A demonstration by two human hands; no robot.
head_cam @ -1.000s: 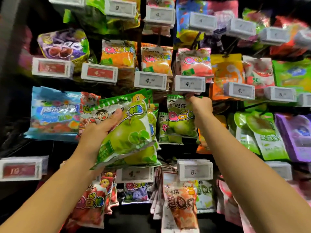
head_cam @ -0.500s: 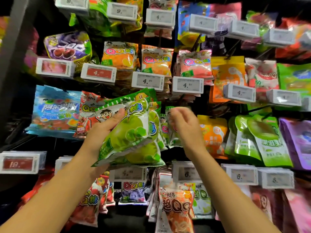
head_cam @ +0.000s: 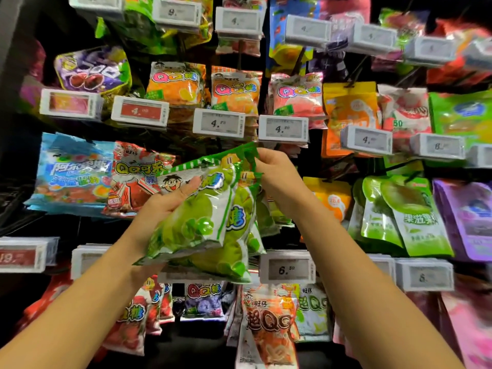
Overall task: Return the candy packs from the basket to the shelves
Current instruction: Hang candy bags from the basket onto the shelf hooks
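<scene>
My left hand (head_cam: 165, 206) grips a stack of green apple candy packs (head_cam: 202, 219) from the left side, thumb on the front pack's top. My right hand (head_cam: 277, 174) pinches the top right corner of one of these green packs, just under the 4.20 price tags. The packs are held up in front of the shelf hooks at mid height. More green packs of the same kind (head_cam: 269, 219) hang on a hook behind them, mostly hidden. The basket is not in view.
Candy packs hang in rows all over the display: orange and pink packs (head_cam: 234, 89) above, a blue pack (head_cam: 72, 171) and a red one (head_cam: 135, 177) at left, green pouches (head_cam: 410, 214) at right. White price tags (head_cam: 287, 270) stick out below each row.
My right hand has come off the hanging green pack on the hook, moved left and taken hold of the top corner of the packs held in my left hand.
</scene>
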